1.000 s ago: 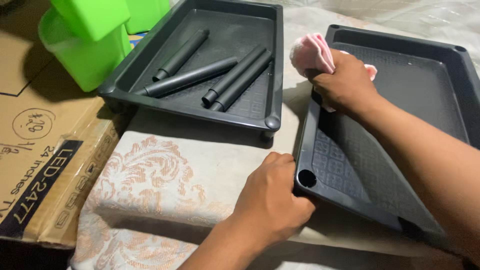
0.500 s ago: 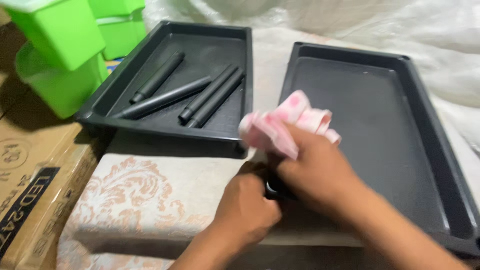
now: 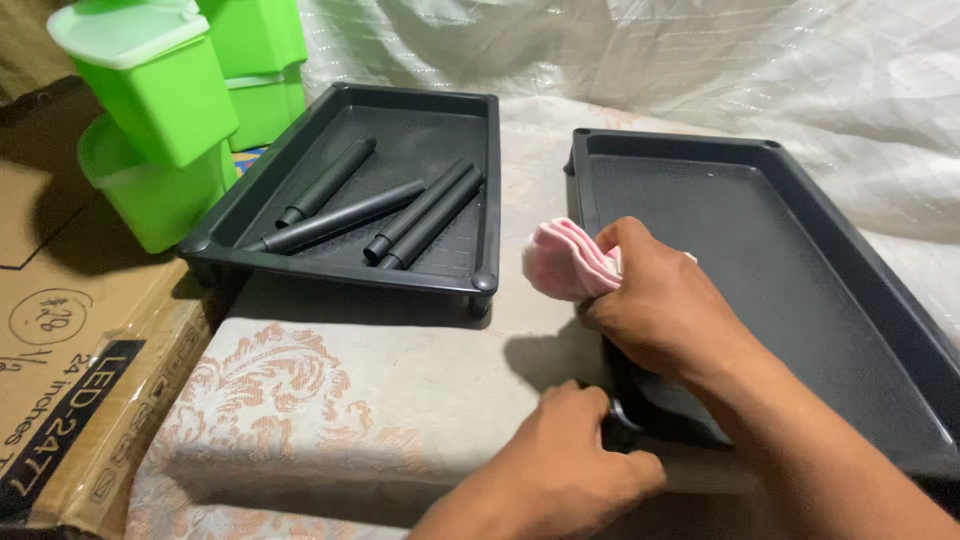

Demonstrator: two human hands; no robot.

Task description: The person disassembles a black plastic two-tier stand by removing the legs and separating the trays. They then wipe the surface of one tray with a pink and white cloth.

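My right hand (image 3: 665,305) closes around a pink cloth (image 3: 565,262), pressed at the left rim of the dark tray (image 3: 800,250) on the cloth-covered surface (image 3: 340,370). My left hand (image 3: 575,465) curls its fingers on that tray's near corner. A second tray (image 3: 480,190) beside it holds four dark tubes (image 3: 400,210); green bins (image 3: 160,110) stand left.

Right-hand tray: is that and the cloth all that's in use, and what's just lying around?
In use: right tray, pink cloth in right hand, left hand gripping the tray's near corner.
Lying about: left tray holding four dark tubes, green bins, cardboard box.
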